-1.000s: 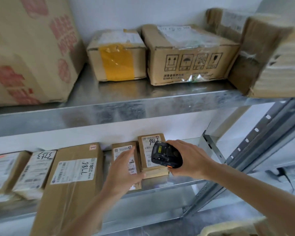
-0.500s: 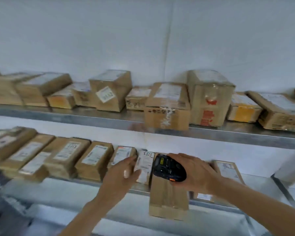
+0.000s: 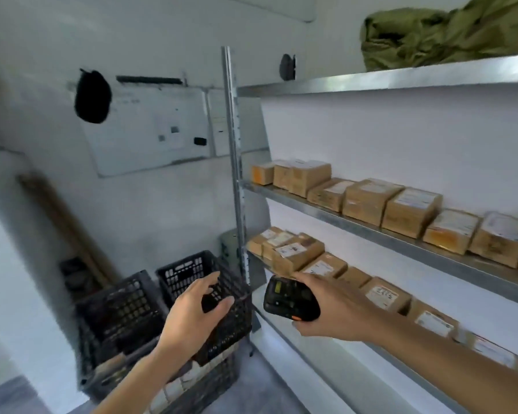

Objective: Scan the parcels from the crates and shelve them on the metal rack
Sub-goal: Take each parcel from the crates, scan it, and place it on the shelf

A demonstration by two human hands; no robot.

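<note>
Head view: the scanner point(image 3: 290, 301) is gripped in the right hand point(image 3: 331, 310); the left hand point(image 3: 196, 315) is spread, empty, over the black crates point(image 3: 123, 312). One parcel point(image 3: 189, 375) should be picked label-up, so it can be scanned before shelving on the metal rack point(image 3: 341, 216).

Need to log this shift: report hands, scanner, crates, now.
Left hand empty, open, over the black crates. Right hand grips scanner. Parcels line the metal rack. Nothing blocking.
</note>
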